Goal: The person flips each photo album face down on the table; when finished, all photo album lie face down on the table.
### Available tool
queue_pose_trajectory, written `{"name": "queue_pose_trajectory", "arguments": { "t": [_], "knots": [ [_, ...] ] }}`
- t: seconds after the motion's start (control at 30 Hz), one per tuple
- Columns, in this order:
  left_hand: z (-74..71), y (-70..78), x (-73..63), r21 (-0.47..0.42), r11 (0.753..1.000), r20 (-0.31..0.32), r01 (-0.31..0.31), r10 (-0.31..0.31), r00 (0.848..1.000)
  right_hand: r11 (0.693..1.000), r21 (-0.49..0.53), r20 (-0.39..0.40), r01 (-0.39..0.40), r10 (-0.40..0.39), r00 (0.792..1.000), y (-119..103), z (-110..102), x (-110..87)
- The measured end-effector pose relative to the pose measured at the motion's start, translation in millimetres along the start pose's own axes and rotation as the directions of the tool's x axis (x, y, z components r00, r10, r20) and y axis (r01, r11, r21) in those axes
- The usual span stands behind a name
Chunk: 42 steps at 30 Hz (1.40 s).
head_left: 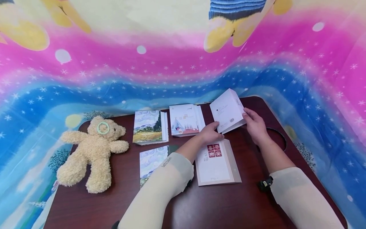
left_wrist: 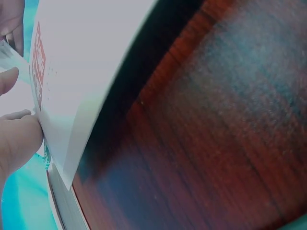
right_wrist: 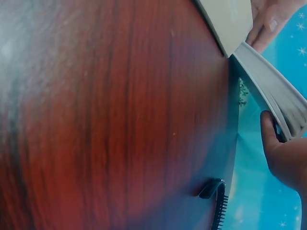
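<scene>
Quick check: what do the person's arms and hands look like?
The left hand and right hand are ungloved. The left sleeve and right sleeve are off-white; small dark lettering marks the left one. A black device shows by the right one's edge.

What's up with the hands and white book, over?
Right hand gripping white book, left hand holding its near corner. Book tilted. Possible snag: red-lettered book by left hand.

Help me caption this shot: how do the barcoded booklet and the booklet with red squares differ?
The barcoded booklet is held tilted by the left hand and right hand; the red-square booklet rests on the table.

The barcoded booklet shows small dark print; the red-square booklet bears four large red squares.

Both have whitish covers.
</scene>
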<state>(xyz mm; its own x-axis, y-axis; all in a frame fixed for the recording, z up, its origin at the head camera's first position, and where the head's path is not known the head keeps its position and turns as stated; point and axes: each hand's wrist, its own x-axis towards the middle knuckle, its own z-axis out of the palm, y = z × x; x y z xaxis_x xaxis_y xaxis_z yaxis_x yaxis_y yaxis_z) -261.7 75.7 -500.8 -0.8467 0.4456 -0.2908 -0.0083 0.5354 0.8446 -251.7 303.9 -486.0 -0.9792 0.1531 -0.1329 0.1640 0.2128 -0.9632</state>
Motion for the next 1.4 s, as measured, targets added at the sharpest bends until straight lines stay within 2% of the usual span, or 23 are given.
{"name": "queue_pose_trajectory", "arguments": {
  "t": [0.23,0.53,0.73,0.97,1.07,1.2,1.4],
  "knots": [
    [-5.8,-2.2,0.7,0.041,0.999,-0.021,-0.021,0.022,1.0,1.0,-0.022,-0.018,-0.009,0.009,1.0,3,-1,5.3],
    [-12.5,-5.7,1.5,-0.043,0.999,-0.033,0.002,-0.004,0.999,0.994,-0.108,-0.021,-0.024,0.022,1.0,6,3,12.2],
    [-17.0,-5.8,2.2,-0.074,0.997,-0.056,-0.007,0.003,0.998,0.959,-0.283,0.004,-0.015,0.017,1.0,9,3,17.0],
    [-20.9,-6.4,0.9,-0.109,0.994,-0.093,0.004,-0.014,0.996,0.928,-0.373,0.039,-0.002,0.018,0.999,12,8,19.6],
    [-18.1,-6.7,-0.7,-0.121,0.993,-0.092,0.011,-0.022,0.996,0.921,-0.39,0.043,-0.004,0.022,0.999,17,7,19.1],
    [-5.4,-8.7,-2.9,-0.126,0.991,-0.076,0.037,-0.047,0.996,0.916,-0.399,0.041,-0.035,0.056,0.998,29,2,11.7],
    [-6.6,-9.4,-8.6,-0.14,0.987,-0.094,0.074,-0.087,0.992,0.908,-0.419,0.06,-0.018,0.048,0.997,31,5,11.3]
  ]
}}
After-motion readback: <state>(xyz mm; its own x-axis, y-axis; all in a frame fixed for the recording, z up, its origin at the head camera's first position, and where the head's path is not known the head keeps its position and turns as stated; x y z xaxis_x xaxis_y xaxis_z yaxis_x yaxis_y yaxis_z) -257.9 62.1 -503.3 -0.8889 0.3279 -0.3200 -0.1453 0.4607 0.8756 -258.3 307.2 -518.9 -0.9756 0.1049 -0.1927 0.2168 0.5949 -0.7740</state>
